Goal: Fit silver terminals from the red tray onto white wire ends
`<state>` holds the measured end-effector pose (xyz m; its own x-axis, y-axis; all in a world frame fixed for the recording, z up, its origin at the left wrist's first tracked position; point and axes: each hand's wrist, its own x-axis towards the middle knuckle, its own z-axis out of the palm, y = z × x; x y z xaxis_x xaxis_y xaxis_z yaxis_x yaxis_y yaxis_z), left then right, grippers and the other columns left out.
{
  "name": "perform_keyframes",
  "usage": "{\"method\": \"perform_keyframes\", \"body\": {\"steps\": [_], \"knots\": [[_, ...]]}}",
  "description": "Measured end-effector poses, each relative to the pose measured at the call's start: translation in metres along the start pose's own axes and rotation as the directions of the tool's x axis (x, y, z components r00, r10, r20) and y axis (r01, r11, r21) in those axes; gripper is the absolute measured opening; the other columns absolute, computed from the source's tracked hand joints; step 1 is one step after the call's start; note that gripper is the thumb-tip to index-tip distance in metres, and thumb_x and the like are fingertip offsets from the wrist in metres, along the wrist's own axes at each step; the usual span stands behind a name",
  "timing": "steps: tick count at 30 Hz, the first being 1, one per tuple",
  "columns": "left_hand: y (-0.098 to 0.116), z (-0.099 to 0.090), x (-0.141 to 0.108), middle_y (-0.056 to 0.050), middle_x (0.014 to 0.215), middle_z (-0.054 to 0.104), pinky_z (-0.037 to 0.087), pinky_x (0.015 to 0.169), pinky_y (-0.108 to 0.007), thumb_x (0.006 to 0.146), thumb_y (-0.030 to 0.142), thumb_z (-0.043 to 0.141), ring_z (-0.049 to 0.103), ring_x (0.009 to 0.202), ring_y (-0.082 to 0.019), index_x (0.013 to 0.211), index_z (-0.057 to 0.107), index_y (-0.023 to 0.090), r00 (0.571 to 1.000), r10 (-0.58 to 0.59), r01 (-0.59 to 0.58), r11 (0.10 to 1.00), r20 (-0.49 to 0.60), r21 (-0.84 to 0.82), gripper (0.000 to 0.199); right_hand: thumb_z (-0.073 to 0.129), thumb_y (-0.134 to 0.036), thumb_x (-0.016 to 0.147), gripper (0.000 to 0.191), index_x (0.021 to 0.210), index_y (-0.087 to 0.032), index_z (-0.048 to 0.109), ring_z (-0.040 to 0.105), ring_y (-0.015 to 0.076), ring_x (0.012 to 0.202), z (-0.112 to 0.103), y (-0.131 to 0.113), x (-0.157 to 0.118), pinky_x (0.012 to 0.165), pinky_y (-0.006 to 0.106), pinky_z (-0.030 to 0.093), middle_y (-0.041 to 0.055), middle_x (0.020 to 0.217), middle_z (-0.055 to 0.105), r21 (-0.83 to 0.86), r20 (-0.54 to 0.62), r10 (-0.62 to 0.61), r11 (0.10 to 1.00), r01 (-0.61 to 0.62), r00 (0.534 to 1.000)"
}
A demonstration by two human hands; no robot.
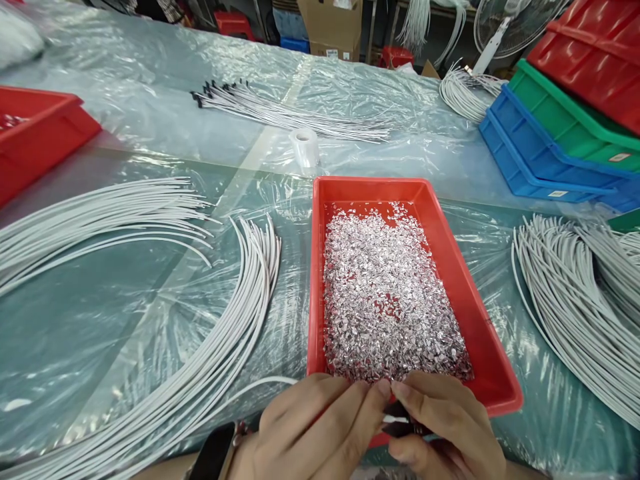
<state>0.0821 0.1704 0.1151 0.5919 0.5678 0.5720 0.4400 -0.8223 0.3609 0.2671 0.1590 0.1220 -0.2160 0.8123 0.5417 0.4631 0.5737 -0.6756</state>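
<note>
My left hand (315, 427) and my right hand (445, 427) meet at the near rim of a red tray (493, 347) filled with small shiny metal pieces (387, 300). Between the fingertips sits a small dark part (397, 427) at the end of a white cable (260, 385) that runs off to the left. The left hand pinches the cable end, and the right hand grips the dark part. A dark watch (215, 453) is on my left wrist.
Curved bundles of white cables lie at the left (100, 220), centre left (240, 320) and right (575, 307). Straight black-tipped cables (280, 113) and a tape roll (305, 147) lie further back. A red bin (35, 140) stands far left; stacked coloured bins (560, 133) stand far right.
</note>
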Motion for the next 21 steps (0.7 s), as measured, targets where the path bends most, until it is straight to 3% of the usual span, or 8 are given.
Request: {"method": "perform_keyframes", "body": {"steps": [6, 11, 15, 21], "knots": [[-0.002, 0.0, 0.014, -0.008, 0.086, 0.07, 0.051, 0.062, -0.025, 0.098, 0.017, 0.03, 0.063, 0.073, -0.014, 0.11, 0.057, 0.008, 0.999, -0.04, 0.036, 0.989, -0.025, -0.146, 0.031, 0.045, -0.036, 0.096, 0.039, 0.133, -0.023, 0.043, 0.057, 0.016, 0.045, -0.006, -0.001, 0.003, 0.04, 0.026, 0.047, -0.0014, 0.059, 0.06, -0.031, 0.043, -0.028, 0.999, 0.029, 0.999], [-0.003, -0.007, 0.02, -0.007, 0.087, 0.07, 0.052, 0.064, -0.026, 0.099, 0.016, 0.026, 0.064, 0.074, -0.015, 0.111, 0.056, 0.008, 0.995, -0.02, 0.036, 0.985, 0.095, -0.167, 0.033, 0.042, -0.034, 0.097, 0.041, 0.136, -0.023, 0.039, 0.06, 0.0158, 0.049, -0.014, -0.003, 0.006, 0.04, 0.025, 0.049, 0.0002, 0.063, 0.063, -0.127, 0.09, -0.054, 0.99, 0.066, 0.994], [-0.003, -0.01, 0.023, -0.007, 0.089, 0.07, 0.052, 0.067, -0.026, 0.099, 0.019, 0.027, 0.064, 0.079, -0.015, 0.11, 0.056, 0.008, 0.993, -0.018, 0.044, 0.975, 0.117, -0.219, 0.032, 0.04, -0.032, 0.098, 0.043, 0.138, -0.019, 0.035, 0.063, 0.0167, 0.055, -0.018, -0.004, 0.009, 0.045, 0.026, 0.053, 0.0027, 0.064, 0.064, -0.186, 0.129, -0.125, 0.971, 0.148, 0.984], [-0.003, -0.013, 0.029, -0.005, 0.076, 0.067, 0.051, 0.06, -0.025, 0.1, 0.018, 0.023, 0.063, 0.07, -0.014, 0.107, 0.054, 0.01, 0.987, -0.025, 0.062, 0.971, 0.159, -0.232, 0.032, 0.04, -0.033, 0.098, 0.03, 0.121, -0.017, 0.051, 0.064, 0.0157, 0.057, -0.024, -0.006, 0.012, 0.05, 0.027, 0.055, 0.0027, 0.066, 0.066, -0.24, 0.198, -0.091, 0.961, 0.138, 0.976]]}}
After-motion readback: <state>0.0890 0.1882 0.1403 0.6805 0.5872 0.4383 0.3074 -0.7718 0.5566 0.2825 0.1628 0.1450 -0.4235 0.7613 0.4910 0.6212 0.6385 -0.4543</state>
